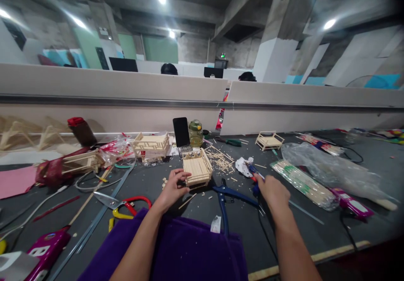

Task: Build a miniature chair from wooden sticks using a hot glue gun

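Observation:
My left hand (174, 185) has its fingers and thumb closed on the near left corner of a small stick-built model bed (196, 169), which has a flat slatted top and low railings. Off to the right, my right hand (274, 193) is wrapped round a blue glue gun (255, 172) with a dark cord below it; the grip is mostly hidden by the fingers. The gun's front end lies against a crumpled white tissue (243, 166). Between my hands, blue-handled cutters (224, 194) lie on the dark table. Short cut sticks (221, 160) are scattered behind the bed.
Red-and-yellow scissors (126, 205) and a purple cloth (195, 247) lie in front. More stick models (268, 140) stand at the back. A phone (181, 132) leans by a green bottle (196, 133). Bagged sticks (304, 184) lie right. A partition (126, 87) runs behind the table.

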Available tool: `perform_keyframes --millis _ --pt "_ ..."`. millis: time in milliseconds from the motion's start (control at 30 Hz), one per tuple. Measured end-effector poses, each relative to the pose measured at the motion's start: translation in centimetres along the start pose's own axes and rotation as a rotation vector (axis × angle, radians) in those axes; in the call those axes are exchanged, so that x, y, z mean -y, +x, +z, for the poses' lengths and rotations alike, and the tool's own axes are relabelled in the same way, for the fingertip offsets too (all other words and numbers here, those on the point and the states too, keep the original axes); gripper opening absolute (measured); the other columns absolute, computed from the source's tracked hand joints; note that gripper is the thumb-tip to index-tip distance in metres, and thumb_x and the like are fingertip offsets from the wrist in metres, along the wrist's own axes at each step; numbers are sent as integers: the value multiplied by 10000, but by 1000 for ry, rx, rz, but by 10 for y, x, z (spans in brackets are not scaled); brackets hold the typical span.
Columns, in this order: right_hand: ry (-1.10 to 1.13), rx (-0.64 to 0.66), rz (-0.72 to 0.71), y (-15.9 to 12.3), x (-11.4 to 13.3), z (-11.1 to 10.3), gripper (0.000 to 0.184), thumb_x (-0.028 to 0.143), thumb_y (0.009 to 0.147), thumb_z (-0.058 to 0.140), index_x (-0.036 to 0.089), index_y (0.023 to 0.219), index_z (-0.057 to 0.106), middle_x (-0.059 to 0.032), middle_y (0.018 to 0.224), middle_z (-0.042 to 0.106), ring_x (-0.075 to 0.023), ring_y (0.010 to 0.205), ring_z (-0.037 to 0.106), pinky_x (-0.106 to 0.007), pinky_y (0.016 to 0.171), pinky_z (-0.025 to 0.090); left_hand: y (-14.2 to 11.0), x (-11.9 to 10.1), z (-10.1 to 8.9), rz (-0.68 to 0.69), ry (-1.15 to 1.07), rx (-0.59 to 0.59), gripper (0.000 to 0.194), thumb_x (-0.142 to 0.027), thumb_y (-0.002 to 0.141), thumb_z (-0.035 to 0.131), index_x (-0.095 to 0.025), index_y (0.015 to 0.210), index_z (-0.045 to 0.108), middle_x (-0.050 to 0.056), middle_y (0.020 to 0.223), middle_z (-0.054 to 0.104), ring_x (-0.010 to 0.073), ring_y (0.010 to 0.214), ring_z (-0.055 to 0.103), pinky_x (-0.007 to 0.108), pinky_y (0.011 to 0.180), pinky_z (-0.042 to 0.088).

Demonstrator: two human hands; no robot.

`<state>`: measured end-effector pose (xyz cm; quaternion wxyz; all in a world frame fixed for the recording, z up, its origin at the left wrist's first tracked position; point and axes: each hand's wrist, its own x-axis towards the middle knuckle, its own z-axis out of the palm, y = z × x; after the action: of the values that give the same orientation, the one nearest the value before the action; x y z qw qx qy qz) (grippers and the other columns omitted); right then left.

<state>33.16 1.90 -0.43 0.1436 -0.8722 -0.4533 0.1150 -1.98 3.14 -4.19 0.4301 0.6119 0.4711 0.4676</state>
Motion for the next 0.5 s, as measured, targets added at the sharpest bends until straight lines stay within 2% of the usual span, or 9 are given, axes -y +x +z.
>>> perform_keyframes --millis 67,133,200,233,300,367,500 --pt "3 -165 -244 -16 13 -3 367 417 928 444 142 1056 649 -188 1008 675 -338 1007 637 -459 859 470 0 1 0 15 74 2 452 -150 579 719 -233 1023 706 82 1235 431 249 1107 514 336 786 504" --pt "172 -289 -623 -36 36 -5 292 361 905 518 180 1112 615 -132 1096 649 -266 1062 595 -379 918 451 1 2 1 34 151 -9 440 -143 584 718 -238 1014 711 78 1209 462 257 1139 491 338 809 479" --pt "259 -310 -936 -56 65 -4 354 354 849 623 191 1162 594 -134 1239 573 -265 1185 503 -390 1020 378 2 3 2 48 208 -31 414 -148 594 722 -239 997 715 75 1189 480 255 1129 486 331 798 463" --pt "262 -293 -1033 -65 80 -3 376 343 823 660 203 1167 594 -135 1303 527 -276 1238 451 -411 1052 342 2 4 3 53 218 -43 401 -155 599 727 -239 991 715 74 1184 481 252 1118 487 322 781 458" --pt "225 -228 -1173 -78 108 0 379 322 781 710 221 1132 611 -133 1364 471 -294 1280 389 -448 1071 300 2 5 4 57 205 -62 385 -172 604 739 -236 983 713 72 1177 473 243 1089 489 302 747 454" --pt "155 -185 -1255 -85 129 7 304 276 762 723 221 1049 636 -129 1409 432 -305 1304 345 -482 1090 243 2 5 5 49 167 -70 375 -182 599 751 -229 969 710 68 1168 457 224 1031 496 285 716 454" --pt "45 -150 -1293 -82 143 24 179 216 770 695 193 943 657 -137 1404 443 -312 1312 319 -518 1082 201 1 3 7 23 118 -69 320 -170 593 748 -205 908 701 68 1147 440 198 955 491 269 683 459"
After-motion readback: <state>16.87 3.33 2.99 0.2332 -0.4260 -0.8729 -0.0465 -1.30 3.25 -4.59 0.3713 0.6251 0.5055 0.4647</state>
